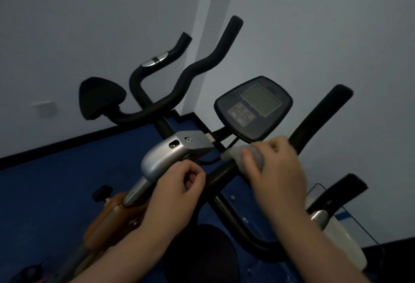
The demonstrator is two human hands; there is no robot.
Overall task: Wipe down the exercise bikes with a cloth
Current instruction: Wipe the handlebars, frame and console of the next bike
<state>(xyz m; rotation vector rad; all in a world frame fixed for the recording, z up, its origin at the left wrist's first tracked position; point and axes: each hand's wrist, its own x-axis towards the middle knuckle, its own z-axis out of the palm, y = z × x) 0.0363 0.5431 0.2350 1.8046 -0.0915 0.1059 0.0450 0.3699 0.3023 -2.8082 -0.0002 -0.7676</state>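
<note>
Overhead, pale grey walls (89, 13) meet at a corner behind the exercise bikes, and a dark skirting strip (67, 140) runs along their foot above a deep blue floor (56, 181). Taking the console (253, 108) of the near bike as the landmark: far to its left a small pale wall plate (43, 107) sits low on the wall; nearer, still left of the console, a second bike shows a black padded saddle (98, 97) and black curved handlebars (190, 69) rising toward the corner. Just below and left of the console, a silver housing (161, 159) caps the near bike's stem, with an orange-brown body panel (112, 219) beneath it. The left hand (179, 188) lies below and left of the console, touching the lower edge of the silver housing, its fingers curled loosely inward toward the palm; whether it pinches anything cannot be told. The near bike's black handlebar (318, 116) runs under the console and up to its right. The right hand (274, 170) is just below the console, fingers pressed together and folded over the bar, clamping a pale cloth (235, 154) against it; the cloth pokes out to the left of the knuckles. Lower right of the console stands a white container (343, 244) beside a thin wire frame (359, 222).
</note>
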